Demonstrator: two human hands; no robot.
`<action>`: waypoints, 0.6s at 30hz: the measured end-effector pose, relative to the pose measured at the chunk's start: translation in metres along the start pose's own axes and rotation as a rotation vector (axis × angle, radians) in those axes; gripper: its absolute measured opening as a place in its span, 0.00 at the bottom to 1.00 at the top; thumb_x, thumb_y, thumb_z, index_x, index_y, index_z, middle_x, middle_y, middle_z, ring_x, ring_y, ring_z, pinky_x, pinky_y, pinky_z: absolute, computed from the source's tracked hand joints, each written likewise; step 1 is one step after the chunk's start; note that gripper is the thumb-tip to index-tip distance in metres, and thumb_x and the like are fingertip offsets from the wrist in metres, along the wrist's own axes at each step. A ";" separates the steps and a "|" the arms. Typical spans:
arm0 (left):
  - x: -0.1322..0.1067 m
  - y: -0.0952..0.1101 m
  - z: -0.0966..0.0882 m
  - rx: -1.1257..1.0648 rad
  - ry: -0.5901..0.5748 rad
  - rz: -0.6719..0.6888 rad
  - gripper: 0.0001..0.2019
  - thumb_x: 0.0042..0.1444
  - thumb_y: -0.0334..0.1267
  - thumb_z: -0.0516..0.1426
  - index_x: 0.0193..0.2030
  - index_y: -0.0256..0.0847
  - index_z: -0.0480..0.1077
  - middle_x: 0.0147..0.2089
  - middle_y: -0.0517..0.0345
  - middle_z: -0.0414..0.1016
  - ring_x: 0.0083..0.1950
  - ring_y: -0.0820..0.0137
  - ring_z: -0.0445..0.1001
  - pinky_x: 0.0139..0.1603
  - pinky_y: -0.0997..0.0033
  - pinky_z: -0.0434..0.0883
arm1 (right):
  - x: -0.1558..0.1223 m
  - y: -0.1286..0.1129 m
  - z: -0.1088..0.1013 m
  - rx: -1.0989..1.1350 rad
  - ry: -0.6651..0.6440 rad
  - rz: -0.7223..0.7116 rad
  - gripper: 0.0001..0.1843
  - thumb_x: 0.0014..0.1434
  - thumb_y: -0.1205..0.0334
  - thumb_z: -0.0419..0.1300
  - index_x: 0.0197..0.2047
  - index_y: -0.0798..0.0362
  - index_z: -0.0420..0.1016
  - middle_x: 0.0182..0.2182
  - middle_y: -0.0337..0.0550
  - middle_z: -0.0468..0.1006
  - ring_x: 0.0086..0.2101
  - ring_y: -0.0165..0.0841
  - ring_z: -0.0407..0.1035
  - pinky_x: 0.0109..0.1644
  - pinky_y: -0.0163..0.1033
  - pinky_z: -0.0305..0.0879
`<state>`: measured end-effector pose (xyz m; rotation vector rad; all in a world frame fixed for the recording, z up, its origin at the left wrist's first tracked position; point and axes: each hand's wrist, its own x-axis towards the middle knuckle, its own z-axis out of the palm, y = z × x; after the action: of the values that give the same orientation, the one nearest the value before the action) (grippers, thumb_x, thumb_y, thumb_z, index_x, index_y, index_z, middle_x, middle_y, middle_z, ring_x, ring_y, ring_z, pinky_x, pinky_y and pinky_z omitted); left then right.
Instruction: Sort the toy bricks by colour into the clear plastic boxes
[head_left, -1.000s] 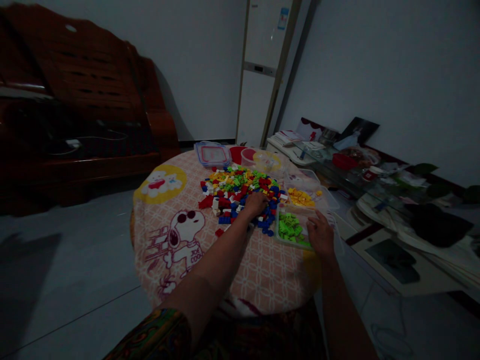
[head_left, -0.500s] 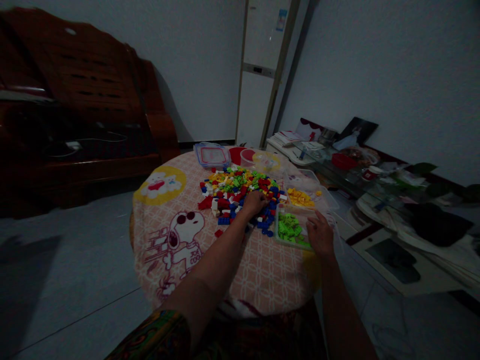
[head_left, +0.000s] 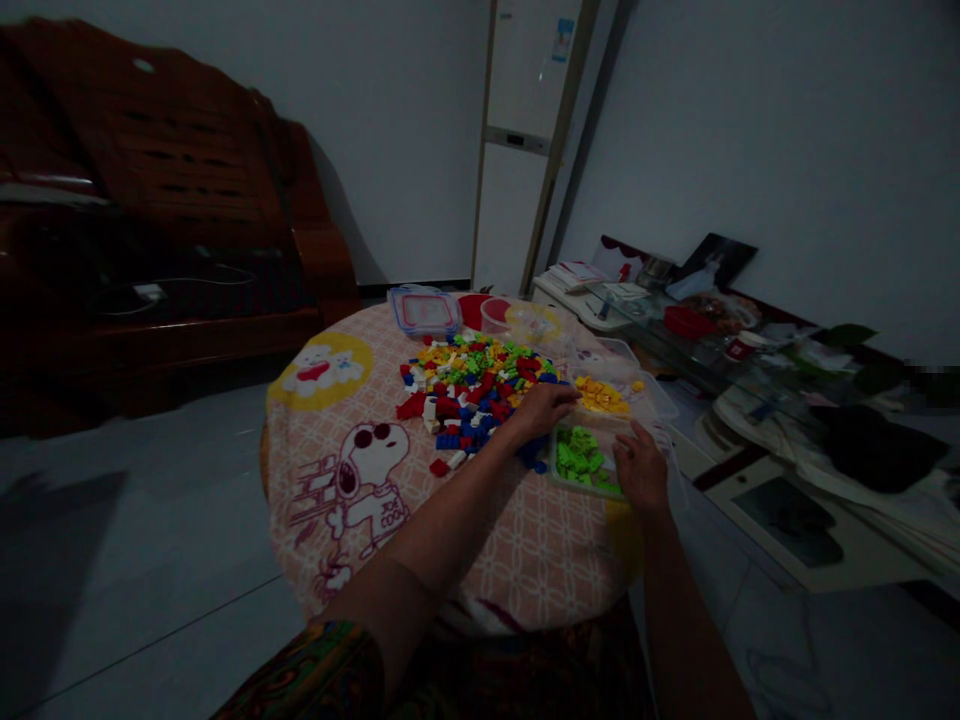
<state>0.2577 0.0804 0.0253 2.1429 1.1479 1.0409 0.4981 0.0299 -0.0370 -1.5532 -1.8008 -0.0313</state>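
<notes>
Across the round table (head_left: 525, 560), the pile of building bricks (head_left: 480, 378) spreads wider from side to side than from front to back, its pieces pointing every which way. Near its front, 1 blue brick (head_left: 448, 442) lies lengthwise across the table, and 1 white brick (head_left: 430, 413) stands on end. The pile is a glossy jumble of red, blue, white, yellow and green. At its right, green bricks (head_left: 577, 453) sit in a clear box (head_left: 585, 490), with yellow bricks (head_left: 600, 393) just beyond. The left hand (head_left: 546, 408) reaches over the pile's right edge towards the yellow, fingers bent close together; in this dim light I can't tell whether they hold anything. The right hand (head_left: 643, 468) is half curled at the box's right side, its grip unclear.
</notes>
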 end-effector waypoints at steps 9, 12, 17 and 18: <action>-0.010 -0.032 -0.057 0.255 0.206 -0.370 0.17 0.59 0.31 0.57 0.54 0.41 0.79 0.52 0.53 0.82 0.53 0.62 0.78 0.58 0.65 0.71 | 0.000 0.001 0.001 0.014 -0.006 0.010 0.19 0.62 0.55 0.52 0.42 0.54 0.81 0.62 0.60 0.71 0.49 0.47 0.76 0.57 0.55 0.69; -0.019 -0.048 -0.078 0.416 0.260 -0.512 0.16 0.59 0.32 0.56 0.52 0.40 0.79 0.52 0.50 0.82 0.54 0.61 0.77 0.58 0.65 0.70 | 0.000 0.001 0.001 0.006 -0.009 0.015 0.19 0.61 0.55 0.52 0.43 0.54 0.82 0.62 0.58 0.71 0.48 0.45 0.76 0.57 0.53 0.70; -0.033 -0.066 -0.102 0.512 0.375 -0.673 0.17 0.59 0.34 0.55 0.53 0.42 0.78 0.54 0.51 0.81 0.56 0.61 0.76 0.57 0.66 0.69 | 0.000 0.000 -0.001 -0.014 -0.027 0.010 0.19 0.62 0.56 0.51 0.43 0.54 0.82 0.63 0.58 0.70 0.50 0.45 0.74 0.59 0.53 0.68; -0.035 -0.068 -0.105 0.510 0.377 -0.687 0.17 0.59 0.34 0.55 0.53 0.42 0.78 0.53 0.51 0.81 0.56 0.62 0.76 0.57 0.66 0.69 | 0.000 0.000 -0.001 -0.013 -0.026 0.010 0.19 0.62 0.56 0.51 0.43 0.54 0.81 0.63 0.58 0.70 0.51 0.45 0.74 0.60 0.52 0.68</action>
<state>0.1286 0.0934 0.0254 1.6571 2.3210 0.8943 0.4983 0.0294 -0.0364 -1.5783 -1.8163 -0.0181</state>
